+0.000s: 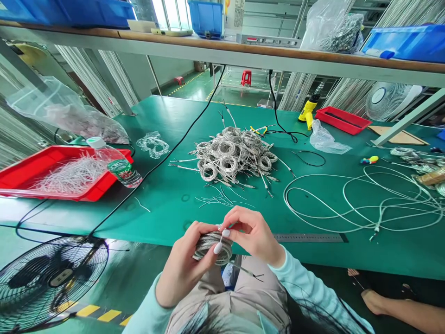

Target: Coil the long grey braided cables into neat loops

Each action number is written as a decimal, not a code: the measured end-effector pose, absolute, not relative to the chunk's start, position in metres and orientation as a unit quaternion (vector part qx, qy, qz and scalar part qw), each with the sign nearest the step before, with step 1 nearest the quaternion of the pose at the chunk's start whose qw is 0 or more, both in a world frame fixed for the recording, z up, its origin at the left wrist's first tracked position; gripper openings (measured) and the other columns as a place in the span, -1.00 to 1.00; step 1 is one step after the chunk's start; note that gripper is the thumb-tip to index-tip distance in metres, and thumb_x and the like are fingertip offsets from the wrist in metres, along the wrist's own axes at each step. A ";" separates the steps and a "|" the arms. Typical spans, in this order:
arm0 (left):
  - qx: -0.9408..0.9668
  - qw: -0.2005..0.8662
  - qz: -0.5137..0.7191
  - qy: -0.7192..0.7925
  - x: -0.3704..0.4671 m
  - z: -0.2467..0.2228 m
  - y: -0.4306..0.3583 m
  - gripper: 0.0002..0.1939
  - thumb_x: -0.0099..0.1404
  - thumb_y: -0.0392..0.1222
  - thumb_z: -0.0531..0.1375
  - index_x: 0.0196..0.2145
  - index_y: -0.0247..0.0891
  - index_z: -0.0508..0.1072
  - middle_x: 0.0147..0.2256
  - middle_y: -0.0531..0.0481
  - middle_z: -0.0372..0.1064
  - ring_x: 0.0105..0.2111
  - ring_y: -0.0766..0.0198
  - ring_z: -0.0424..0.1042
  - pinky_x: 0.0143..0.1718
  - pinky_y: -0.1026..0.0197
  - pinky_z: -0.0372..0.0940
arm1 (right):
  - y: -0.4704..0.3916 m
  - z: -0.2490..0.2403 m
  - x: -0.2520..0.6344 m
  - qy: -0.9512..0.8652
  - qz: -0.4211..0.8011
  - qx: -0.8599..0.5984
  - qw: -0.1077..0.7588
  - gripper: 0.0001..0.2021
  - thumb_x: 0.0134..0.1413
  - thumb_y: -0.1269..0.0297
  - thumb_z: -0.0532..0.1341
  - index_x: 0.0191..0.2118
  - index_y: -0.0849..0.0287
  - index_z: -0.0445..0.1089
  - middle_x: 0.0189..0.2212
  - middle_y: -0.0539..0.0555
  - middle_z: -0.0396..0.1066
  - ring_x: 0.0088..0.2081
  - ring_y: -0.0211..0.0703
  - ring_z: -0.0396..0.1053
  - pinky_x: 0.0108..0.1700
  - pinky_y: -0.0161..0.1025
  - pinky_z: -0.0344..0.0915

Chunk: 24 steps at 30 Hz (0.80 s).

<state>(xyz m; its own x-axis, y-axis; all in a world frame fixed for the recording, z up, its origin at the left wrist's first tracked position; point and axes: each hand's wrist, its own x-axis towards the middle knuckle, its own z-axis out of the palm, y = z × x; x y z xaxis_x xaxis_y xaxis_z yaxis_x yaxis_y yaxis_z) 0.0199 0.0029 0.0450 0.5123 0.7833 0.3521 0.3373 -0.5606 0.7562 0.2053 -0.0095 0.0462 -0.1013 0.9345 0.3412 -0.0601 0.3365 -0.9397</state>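
Note:
A coiled grey cable (212,248) is held over the table's front edge, its stripped wire end sticking out to the lower right. My left hand (189,260) is wrapped round the coil, thumb on its front. At the coil's top my right hand (248,234) pinches with thumb and forefinger; a small white tie seems to be between them, mostly hidden by the fingertips. Beyond my hands lies a heap of similar coiled cables (231,155). Several loose thin white ties (224,199) are spread between the heap and my hands.
A red tray (93,192) of white ties and a tilted bottle (121,167) are at left. A metal ruler (309,238) lies near the front edge. Long loose cable (347,222), a yellow heat gun (308,113) and a red tray (342,121) are at right. A black cord (167,155) crosses the table (167,213).

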 end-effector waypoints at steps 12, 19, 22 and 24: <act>0.821 0.271 0.356 0.354 0.022 0.042 0.005 -0.76 0.32 -0.21 0.15 -0.05 -0.12 0.32 -0.21 0.07 0.42 -0.24 0.37 0.41 -0.22 0.37 0.31 | -0.020 0.033 0.180 -0.590 0.221 -0.442 0.639 -0.87 0.18 0.52 0.15 -0.31 0.16 0.36 -0.35 0.03 0.40 -0.29 -0.28 0.40 -0.28 -0.38 0.38; 0.822 0.258 0.365 0.353 0.025 0.046 0.003 -0.79 0.32 -0.21 0.14 -0.07 -0.13 0.33 -0.23 0.09 0.43 -0.26 0.37 0.41 -0.23 0.36 0.31 | -0.023 0.031 0.174 -0.599 0.151 -0.451 0.644 -0.87 0.22 0.53 0.12 -0.28 0.16 0.31 -0.35 0.02 0.40 -0.27 -0.30 0.40 -0.24 -0.38 0.38; 0.826 0.248 0.368 0.347 0.026 0.047 0.003 -0.80 0.32 -0.20 0.14 -0.09 -0.15 0.34 -0.24 0.09 0.44 -0.27 0.36 0.42 -0.24 0.36 0.32 | -0.024 0.030 0.173 -0.609 0.106 -0.446 0.648 -0.85 0.23 0.55 0.08 -0.26 0.15 0.30 -0.34 0.03 0.39 -0.26 -0.29 0.40 -0.22 -0.36 0.39; 0.829 0.238 0.373 0.343 0.028 0.048 0.003 -0.80 0.31 -0.20 0.15 -0.09 -0.16 0.35 -0.25 0.08 0.45 -0.28 0.36 0.42 -0.25 0.35 0.32 | -0.025 0.027 0.173 -0.618 0.074 -0.438 0.648 -0.84 0.24 0.55 0.08 -0.25 0.15 0.29 -0.34 0.04 0.39 -0.26 -0.28 0.40 -0.23 -0.34 0.41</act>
